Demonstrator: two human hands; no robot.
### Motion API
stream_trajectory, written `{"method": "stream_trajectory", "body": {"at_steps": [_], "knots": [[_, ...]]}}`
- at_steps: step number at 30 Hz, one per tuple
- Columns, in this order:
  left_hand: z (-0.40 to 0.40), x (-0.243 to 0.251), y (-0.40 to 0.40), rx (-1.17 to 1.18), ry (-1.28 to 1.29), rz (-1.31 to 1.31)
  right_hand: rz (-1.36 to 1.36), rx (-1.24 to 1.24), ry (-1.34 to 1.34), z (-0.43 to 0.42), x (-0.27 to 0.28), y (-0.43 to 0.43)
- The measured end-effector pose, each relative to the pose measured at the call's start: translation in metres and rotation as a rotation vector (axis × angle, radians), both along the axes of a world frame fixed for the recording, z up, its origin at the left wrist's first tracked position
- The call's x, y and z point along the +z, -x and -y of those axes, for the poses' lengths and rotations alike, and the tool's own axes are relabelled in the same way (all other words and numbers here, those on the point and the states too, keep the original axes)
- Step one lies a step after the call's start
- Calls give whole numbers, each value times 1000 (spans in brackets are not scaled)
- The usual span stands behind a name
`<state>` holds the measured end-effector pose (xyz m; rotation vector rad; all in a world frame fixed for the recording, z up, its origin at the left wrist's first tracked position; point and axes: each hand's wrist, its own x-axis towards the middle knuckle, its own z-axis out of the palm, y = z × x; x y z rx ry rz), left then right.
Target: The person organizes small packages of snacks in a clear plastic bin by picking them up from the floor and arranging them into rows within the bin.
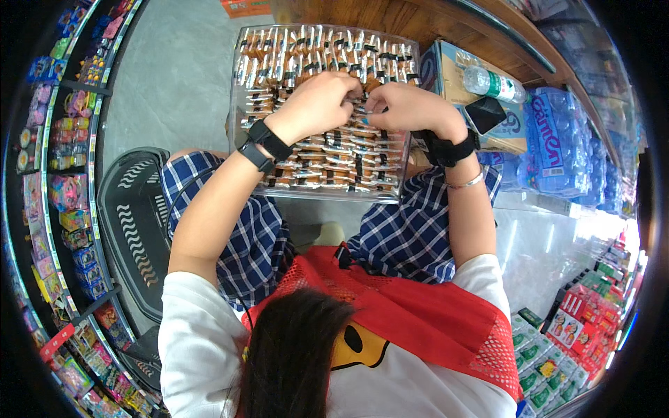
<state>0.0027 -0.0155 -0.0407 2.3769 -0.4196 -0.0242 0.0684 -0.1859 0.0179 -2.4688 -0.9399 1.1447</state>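
A clear plastic bin [238,104] stands between my knees, filled with rows of small wrapped snacks [334,162] in transparent packets with dark marks. Some rows stand upright at the far side; nearer ones lie in stacked columns. My left hand [319,102] reaches in over the middle with its fingers curled down among the packets. Close beside it, my right hand [413,107] bends inward, thumb and fingers also at the packets. Only a small gap parts the fingertips. Whether either hand pinches a packet is hidden by the fingers.
At my left are a black plastic basket [130,224] and shelves of packaged goods [78,193]. Right of the bin, a cardboard box [454,68] carries a plastic bottle [494,84] and a phone-like device [486,115]. Shrink-wrapped bottled water [559,141] stands beyond, by a wooden counter [397,21].
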Motion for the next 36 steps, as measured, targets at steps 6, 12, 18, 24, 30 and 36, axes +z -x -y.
{"method": "stream_trajectory", "body": {"at_steps": [6,12,18,24,30,36], "knots": [[-24,28,23,145,-323,-334,246,-83,-259,3,-30,-9],[-53,28,22,268,-211,-221,355,29,-86,-9,-24,1],[-54,15,12,253,-264,-95,255,106,-109,-16,-20,13],[-53,28,19,219,-356,-236,289,199,-385,-33,-42,18],[-70,17,25,279,-460,-320,222,150,-399,-45,-37,17],[-83,16,13,251,-323,-206,294,154,-412,-48,-47,23]]}}
